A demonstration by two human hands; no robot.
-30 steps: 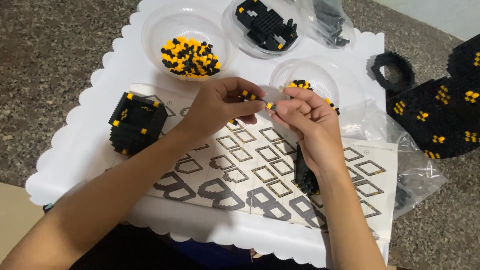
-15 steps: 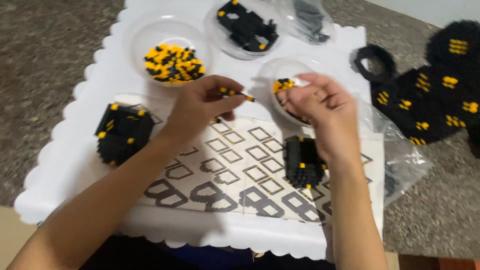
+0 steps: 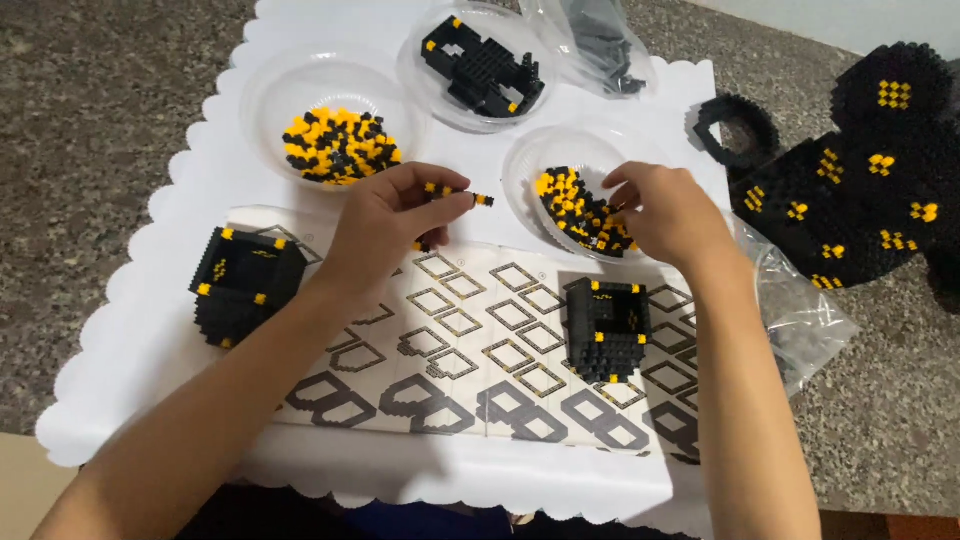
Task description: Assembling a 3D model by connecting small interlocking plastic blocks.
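My left hand pinches a short black and yellow strip of tiny bricks above the instruction sheet. My right hand reaches into a clear bowl of loose black and yellow bricks, fingertips down among them; whether it has a brick I cannot see. A hollow black brick box with yellow corners stands on the sheet below my right hand. A second black block sits left of my left wrist.
A clear bowl of yellow and black bricks and another bowl holding a black built part stand at the back of the white scalloped tray. A big black brick model lies right on the speckled floor, over plastic bags.
My hands have parted. The right hand left the strip and went right into the bowl of loose bricks. The left hand keeps the strip. The box below is now uncovered.
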